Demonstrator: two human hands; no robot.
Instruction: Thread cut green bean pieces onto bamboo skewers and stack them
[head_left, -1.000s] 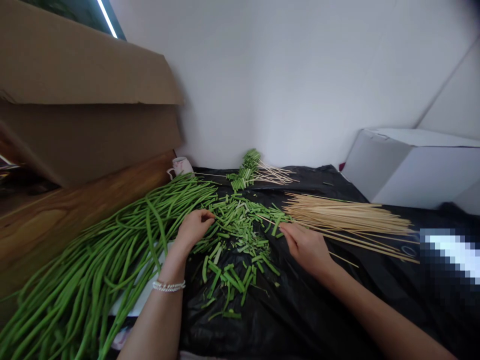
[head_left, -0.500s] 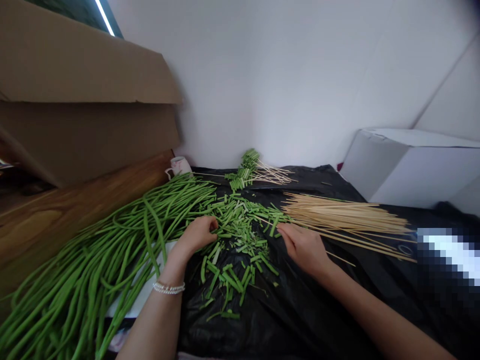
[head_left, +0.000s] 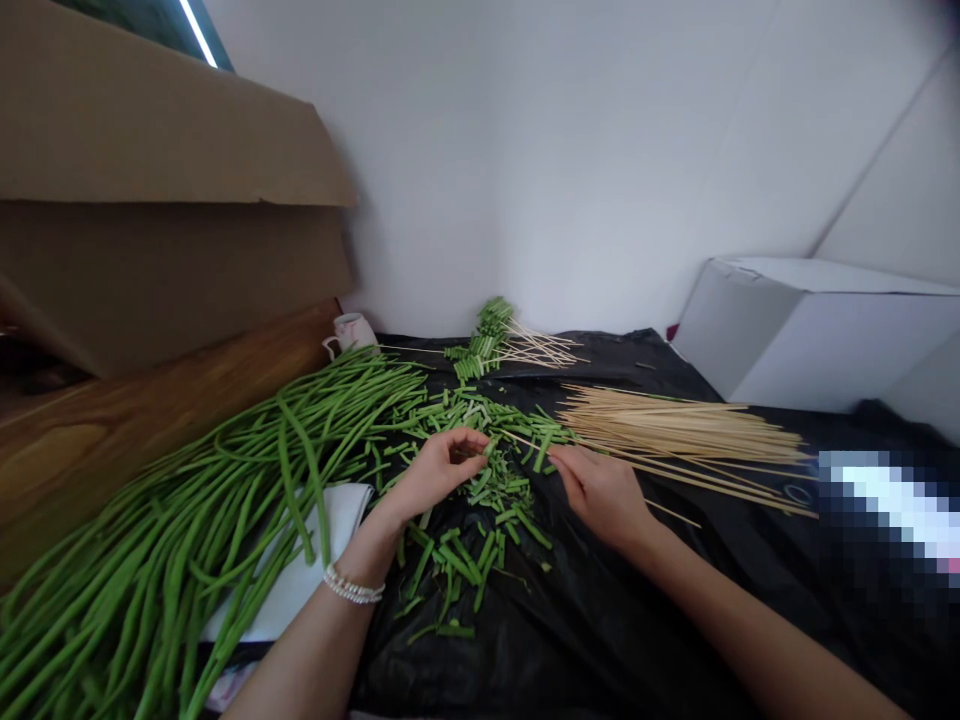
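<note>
Covering the work surface, black sheeting (head_left: 570,620) probably shields what lies beneath. Long green beans (head_left: 176,500) sprawl at left, partly over a white sheet (head_left: 349,510); whole stock seems set apart from cut. Bare sticks (head_left: 682,430) lie roughly parallel at right, presumably for easy picking by the nearby right hand (head_left: 604,490). Cut pieces (head_left: 510,490) heap between the hands, in reach of both. Toward the back, loaded sticks (head_left: 484,345) are stacked with bare ends rightward, likely out of the way.

Right hand: pinching one thin stick (head_left: 525,441), tip leftward over the heap, a green piece (head_left: 541,456) apparently threaded across it. Such a hold leaves the tip facing the left hand (head_left: 439,470). Left hand: thumb and fingers curled to a narrow gap, tips at some green; cannot tell whether anything is gripped.

Edges: wall (head_left: 600,170) bounds the back; cardboard box (head_left: 165,140) blocks far left, white box (head_left: 825,330) far right. Pink-white cup (head_left: 354,332) sits just beyond the bean ends. Open room: bare sheeting between the forearms, nearer the body than the heap; only a short gap separates left fingertips from stick tip.
</note>
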